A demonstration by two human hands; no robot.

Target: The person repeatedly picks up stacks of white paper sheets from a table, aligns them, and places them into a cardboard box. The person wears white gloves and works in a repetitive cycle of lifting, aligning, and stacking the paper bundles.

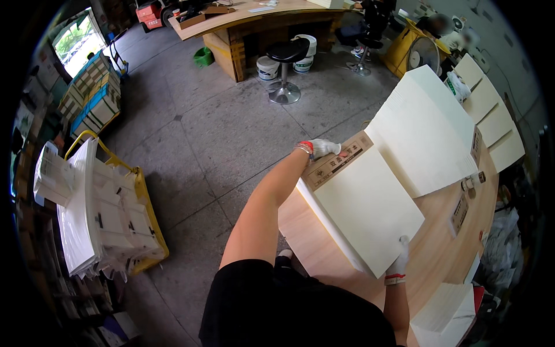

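While you lean over the wooden table [324, 243], both of your gloved hands are on the stack of cream sheets [370, 211] lying near its left edge. Your left hand [324, 148] rests at the far corner, fingers laid flat on the brown printed wrapper [338, 163] that shows along the stack's far end — pressing rather than pinching, as far as the view lets you tell. Your right hand [399, 265] has hold of the near corner, fingers curled up over the top sheet and clamped on its edge. Just beyond lies a larger stack of the same cream sheets [425, 130], touching or nearly touching the first. Down on the concrete floor to your left stands a yellow cart [144, 196] heaped with white paper — well apart from the table.
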